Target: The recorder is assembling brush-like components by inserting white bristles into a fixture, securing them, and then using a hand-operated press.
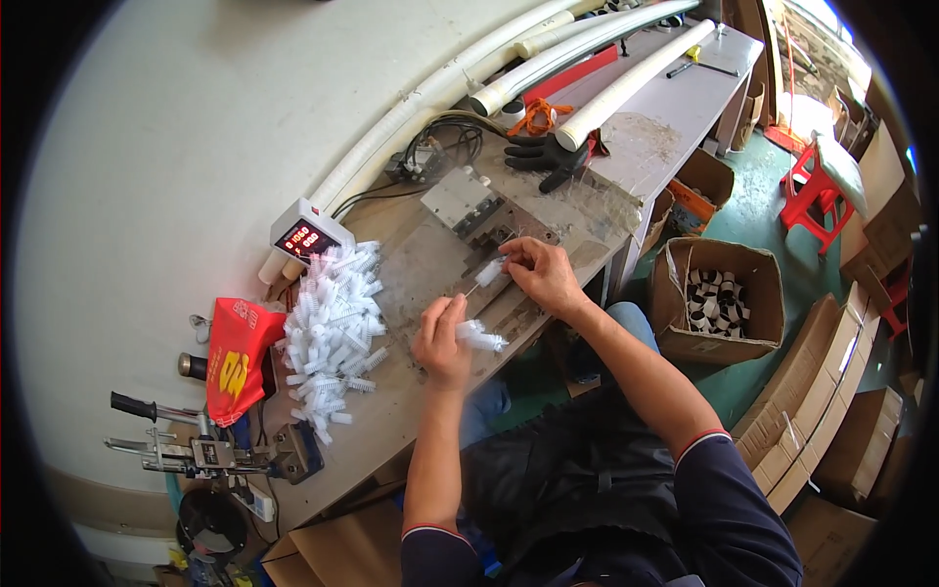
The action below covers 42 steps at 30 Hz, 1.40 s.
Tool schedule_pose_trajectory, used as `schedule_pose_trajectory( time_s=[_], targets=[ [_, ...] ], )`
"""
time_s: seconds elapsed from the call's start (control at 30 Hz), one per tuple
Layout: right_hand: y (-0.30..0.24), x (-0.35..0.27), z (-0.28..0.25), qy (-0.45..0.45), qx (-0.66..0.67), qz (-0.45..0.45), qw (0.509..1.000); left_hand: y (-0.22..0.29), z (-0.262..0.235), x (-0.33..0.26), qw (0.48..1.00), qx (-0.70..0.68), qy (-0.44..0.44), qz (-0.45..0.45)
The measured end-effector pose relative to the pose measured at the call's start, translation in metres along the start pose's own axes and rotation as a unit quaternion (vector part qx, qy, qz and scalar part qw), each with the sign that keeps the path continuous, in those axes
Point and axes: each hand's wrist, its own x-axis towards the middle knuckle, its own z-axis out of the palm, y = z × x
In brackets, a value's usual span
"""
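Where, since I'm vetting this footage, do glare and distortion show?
Head view: daylight washes out the opening at upper right; head view: the long pale pipe by the wall looks bowed, perhaps partly fisheye distortion; head view: heaped white bristled pieces merge, fine detail unclear.

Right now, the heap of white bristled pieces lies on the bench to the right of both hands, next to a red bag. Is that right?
Not quite: in the head view, the heap of white bristled pieces lies to the left of both the left hand and the right hand. It is on the bench, next to a red bag.
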Motion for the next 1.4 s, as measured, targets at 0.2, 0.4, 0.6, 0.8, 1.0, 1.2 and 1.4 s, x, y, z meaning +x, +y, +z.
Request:
schedule_pose_trajectory(
  time_s=[0.2,0.4,0.6,0.8,1.0,1.2,1.4],
  targets=[
    [-0.006,-0.002,-0.002,-0.044,-0.019,-0.010,0.999,0.001,-0.002,-0.001,1.000,0.006,0.001,0.009],
    [-0.002,-0.003,-0.014,-0.091,0.057,0.022,0.994,0.000,0.002,0.000,0.999,0.042,-0.031,-0.010],
    [-0.010,-0.004,-0.013,-0.119,0.142,0.072,0.980,0.001,0.004,0.000,0.997,0.028,-0.053,-0.039],
    [-0.007,-0.004,-0.017,-0.145,0.211,0.067,0.964,-0.003,0.006,0.001,0.996,0.029,-0.063,-0.053],
    [-0.007,-0.005,-0.014,-0.155,0.177,0.080,0.969,-0.003,0.002,-0.002,0.995,0.040,-0.074,-0.058],
    [-0.002,-0.002,-0.012,-0.164,0.166,0.086,0.969,0.002,0.002,-0.003,0.989,0.047,-0.132,-0.044],
    [-0.002,-0.001,-0.015,-0.159,0.157,0.097,0.970,0.010,0.004,0.003,0.976,0.045,-0.214,-0.023]
  ],
)
